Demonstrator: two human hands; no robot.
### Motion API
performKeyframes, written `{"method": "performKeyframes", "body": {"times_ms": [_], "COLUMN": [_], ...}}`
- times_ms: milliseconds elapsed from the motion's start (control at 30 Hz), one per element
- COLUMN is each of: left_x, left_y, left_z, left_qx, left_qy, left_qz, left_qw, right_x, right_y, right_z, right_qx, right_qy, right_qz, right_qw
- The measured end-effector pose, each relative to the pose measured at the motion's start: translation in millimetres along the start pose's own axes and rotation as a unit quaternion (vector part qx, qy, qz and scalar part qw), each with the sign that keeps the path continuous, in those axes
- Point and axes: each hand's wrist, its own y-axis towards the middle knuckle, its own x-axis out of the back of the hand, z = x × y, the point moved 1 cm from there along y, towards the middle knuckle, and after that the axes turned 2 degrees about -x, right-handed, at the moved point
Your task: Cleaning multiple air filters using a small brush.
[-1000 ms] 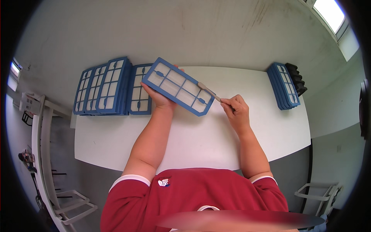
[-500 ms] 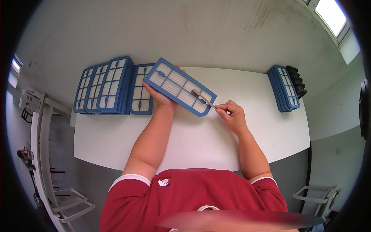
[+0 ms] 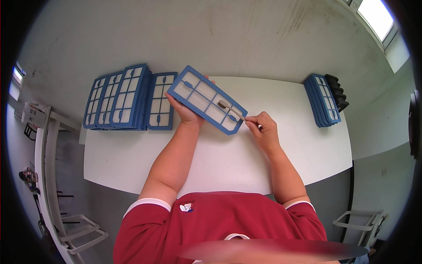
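Note:
A blue-framed air filter with white pleats is held tilted above the white table. My left hand grips it from underneath along its left part, with fingertips showing past the far edge. Between the thumb and fingers of my right hand is the handle of a small toothbrush-like brush. The brush head lies over the pleats near the filter's right end. Just left of the held filter, a single blue-framed filter lies at the table's back.
Stacks of similar filters stand at the back left of the white table. Another filter stack stands at the back right beside a black ridged object. A wall rises behind the table.
The held filter has shifted slightly to the right. The brush head sits a little differently on the pleats, and my right hand has moved slightly toward the filter.

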Motion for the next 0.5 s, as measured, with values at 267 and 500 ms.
{"method": "performKeyframes", "body": {"times_ms": [267,500], "left_x": [-1.3,-2.6], "left_y": [-1.0,-3.0], "left_z": [1.5,2.8], "left_qx": [0.000,0.003], "left_qy": [0.006,0.001], "left_qz": [-0.001,0.006], "left_qw": [1.000,1.000], "right_x": [-2.8,-6.1], "right_y": [0.9,3.3], "right_z": [-2.2,-3.8], "right_qx": [0.047,0.082], "right_qy": [-0.032,-0.052], "right_qz": [-0.064,-0.092], "right_qw": [0.996,0.991]}}
